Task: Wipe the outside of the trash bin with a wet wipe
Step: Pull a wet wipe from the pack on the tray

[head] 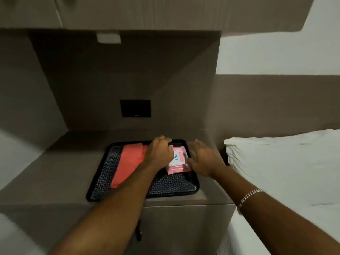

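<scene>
On the black patterned tray [103,173] atop the bedside cabinet [55,173], the pink wet-wipe pack [177,161] (labelled "kara") lies beside a folded coral cloth [128,162], the left hand [159,153] gripping its left edge while the right hand [204,159], fingers spread and holding nothing, touches its right edge.

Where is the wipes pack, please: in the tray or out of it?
In it: the pack lies flat on the tray, right of the red cloth.

Glossy pink plastic wipe pack [177,160] lies on a patterned, black-rimmed tray [128,196] over matt wood-look cabinet top [60,173].
</scene>
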